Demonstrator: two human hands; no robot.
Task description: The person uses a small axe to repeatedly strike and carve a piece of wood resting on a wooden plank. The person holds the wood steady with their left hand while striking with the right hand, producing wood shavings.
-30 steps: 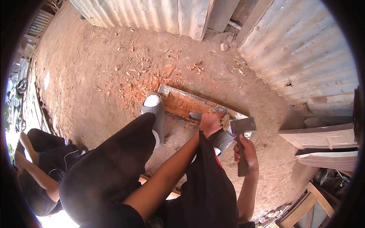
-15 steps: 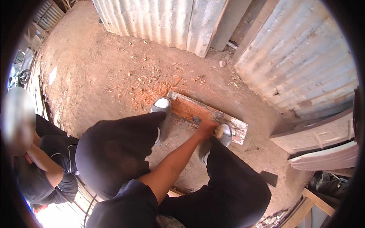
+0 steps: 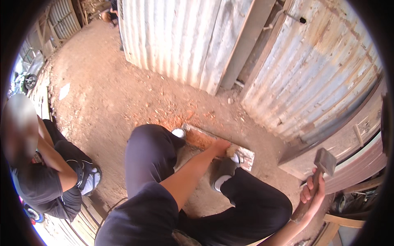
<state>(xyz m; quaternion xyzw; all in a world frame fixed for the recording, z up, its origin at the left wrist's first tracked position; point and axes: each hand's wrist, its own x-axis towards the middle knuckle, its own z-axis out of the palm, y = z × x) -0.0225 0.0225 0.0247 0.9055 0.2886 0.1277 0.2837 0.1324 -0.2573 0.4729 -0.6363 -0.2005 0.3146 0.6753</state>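
My left hand (image 3: 219, 146) is closed around a chisel, its pale wooden handle end (image 3: 232, 151) sticking out beside my right shoe; the blade is hidden now. It is over a weathered wooden board (image 3: 199, 138) with a reddish, cut surface, lying on the ground between and under my feet. Out to the right, my right hand (image 3: 312, 192) grips the handle of a mallet (image 3: 325, 161) with a blocky grey-brown head, raised well apart from the board. My shoes (image 3: 179, 133) rest against the board.
Orange wood chips (image 3: 168, 121) litter the dirt beyond the board. Corrugated metal sheets (image 3: 172, 45) stand ahead and to the right. Wooden panels (image 3: 303, 158) lean at the right near the mallet. A person (image 3: 53, 172) sits close on my left.
My right hand has come into view at the right, raising the mallet, whose head alone showed low before. My left hand stays at the board with the chisel. The view has tilted up.
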